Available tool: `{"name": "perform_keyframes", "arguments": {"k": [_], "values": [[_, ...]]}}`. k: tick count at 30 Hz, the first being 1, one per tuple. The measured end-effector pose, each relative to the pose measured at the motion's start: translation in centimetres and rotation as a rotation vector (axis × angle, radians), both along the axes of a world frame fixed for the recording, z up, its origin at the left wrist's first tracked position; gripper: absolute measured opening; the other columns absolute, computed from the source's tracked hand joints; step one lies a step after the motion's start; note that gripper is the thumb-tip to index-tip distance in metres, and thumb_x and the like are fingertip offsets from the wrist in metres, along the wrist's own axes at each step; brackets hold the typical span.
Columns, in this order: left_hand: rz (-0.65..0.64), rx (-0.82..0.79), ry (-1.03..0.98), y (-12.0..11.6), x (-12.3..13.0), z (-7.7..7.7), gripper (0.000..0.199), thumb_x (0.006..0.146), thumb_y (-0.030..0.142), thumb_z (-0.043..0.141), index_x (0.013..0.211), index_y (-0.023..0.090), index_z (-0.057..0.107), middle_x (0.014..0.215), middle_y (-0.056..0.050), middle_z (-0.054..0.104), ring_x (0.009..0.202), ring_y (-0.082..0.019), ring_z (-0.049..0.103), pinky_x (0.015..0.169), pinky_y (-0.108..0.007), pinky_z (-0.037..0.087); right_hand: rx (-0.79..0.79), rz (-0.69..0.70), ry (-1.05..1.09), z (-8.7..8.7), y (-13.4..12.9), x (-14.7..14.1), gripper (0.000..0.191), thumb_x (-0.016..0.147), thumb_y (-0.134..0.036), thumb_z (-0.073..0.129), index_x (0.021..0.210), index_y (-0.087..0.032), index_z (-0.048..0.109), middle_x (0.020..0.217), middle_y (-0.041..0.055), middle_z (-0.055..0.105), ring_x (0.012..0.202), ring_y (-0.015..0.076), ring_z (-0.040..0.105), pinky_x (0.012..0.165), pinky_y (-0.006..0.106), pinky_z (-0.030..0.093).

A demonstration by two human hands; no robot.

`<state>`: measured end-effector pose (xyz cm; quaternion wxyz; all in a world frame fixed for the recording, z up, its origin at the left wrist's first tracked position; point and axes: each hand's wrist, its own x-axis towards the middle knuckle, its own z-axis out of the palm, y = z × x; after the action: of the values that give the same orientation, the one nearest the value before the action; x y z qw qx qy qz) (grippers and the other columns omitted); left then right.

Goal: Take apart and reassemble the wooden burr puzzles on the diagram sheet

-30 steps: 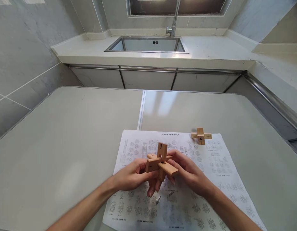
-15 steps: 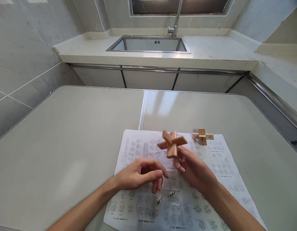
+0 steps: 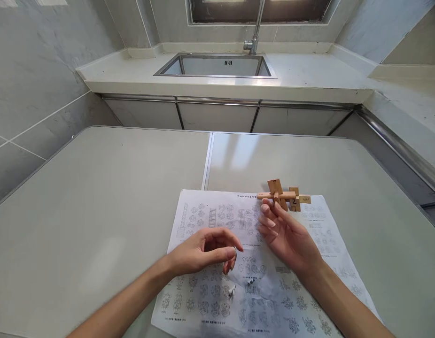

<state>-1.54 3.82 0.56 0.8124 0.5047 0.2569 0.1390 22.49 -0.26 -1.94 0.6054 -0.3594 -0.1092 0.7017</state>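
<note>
My right hand [image 3: 290, 237] pinches one end of a wooden burr puzzle [image 3: 276, 193] between thumb and fingertips. Crossed bars stick out of this puzzle on several sides. Just behind and to its right is a second wooden burr puzzle [image 3: 299, 199], marked with a letter or number and partly hidden by the held one. My left hand [image 3: 208, 249] hovers over the printed sheet [image 3: 189, 319], holding nothing, its fingers loosely curled and apart from the thumb. Rows of small line drawings cover the sheet, and it has small torn spots near its middle.
The sheet lies on a pale table [image 3: 97, 211] with a seam [image 3: 208, 162] running down its middle. Beyond the far edge stand a counter [image 3: 126, 87], a sink [image 3: 217, 65] and a tap [image 3: 254, 40]. A tiled wall [image 3: 44, 84] borders the left side.
My right hand has turned and carried the held puzzle rightward and slightly away, so it now overlaps the second puzzle in view. My left hand has barely moved.
</note>
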Motion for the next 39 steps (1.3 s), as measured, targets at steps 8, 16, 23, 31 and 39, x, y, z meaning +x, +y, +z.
{"name": "perform_keyframes", "arguments": {"k": [8, 16, 23, 31, 39], "values": [[0.002, 0.017, 0.009, 0.04, 0.07, 0.02, 0.028, 0.095, 0.042, 0.074, 0.103, 0.016, 0.070, 0.075, -0.001, 0.067, 0.068, -0.013, 0.063, 0.071, -0.028, 0.051, -0.011, 0.151, -0.048, -0.38, -0.47, -0.59, 0.022, 0.086, -0.034, 0.086, 0.099, -0.021, 0.073, 0.082, -0.0005, 0.060, 0.064, 0.0103, 0.049, 0.058, 0.021, 0.048], [0.001, 0.014, 0.008, 0.03, 0.09, 0.07, 0.028, 0.095, 0.042, 0.075, 0.103, 0.016, 0.070, 0.075, -0.001, 0.067, 0.069, -0.013, 0.063, 0.071, -0.028, 0.051, -0.044, 0.170, 0.010, -0.30, -0.28, -0.51, 0.024, 0.084, -0.031, 0.089, 0.097, -0.019, 0.073, 0.079, -0.0020, 0.061, 0.064, 0.0072, 0.051, 0.060, 0.016, 0.050], [-0.003, 0.008, 0.001, 0.08, 0.11, 0.03, 0.027, 0.095, 0.041, 0.075, 0.103, 0.015, 0.070, 0.076, -0.001, 0.068, 0.069, -0.013, 0.064, 0.072, -0.028, 0.051, -0.049, 0.184, 0.000, -0.19, -0.23, -0.58, 0.023, 0.084, -0.030, 0.089, 0.096, -0.019, 0.072, 0.079, -0.0018, 0.062, 0.064, 0.0068, 0.052, 0.060, 0.015, 0.050], [-0.008, 0.016, 0.001, 0.09, -0.02, 0.02, 0.025, 0.097, 0.039, 0.074, 0.104, 0.015, 0.070, 0.077, -0.001, 0.068, 0.070, -0.012, 0.065, 0.073, -0.027, 0.052, -0.053, 0.181, -0.016, -0.01, -0.24, -0.50, 0.024, 0.083, -0.031, 0.091, 0.096, -0.019, 0.074, 0.079, -0.0009, 0.063, 0.065, 0.0076, 0.053, 0.061, 0.017, 0.050], [-0.009, 0.020, 0.000, 0.16, -0.01, -0.07, 0.025, 0.097, 0.039, 0.074, 0.104, 0.015, 0.070, 0.078, -0.001, 0.068, 0.071, -0.011, 0.064, 0.073, -0.027, 0.052, -0.046, 0.183, -0.006, -0.03, -0.26, -0.52, 0.024, 0.082, -0.030, 0.091, 0.094, -0.019, 0.075, 0.079, -0.0010, 0.063, 0.064, 0.0075, 0.052, 0.060, 0.017, 0.049]]}}
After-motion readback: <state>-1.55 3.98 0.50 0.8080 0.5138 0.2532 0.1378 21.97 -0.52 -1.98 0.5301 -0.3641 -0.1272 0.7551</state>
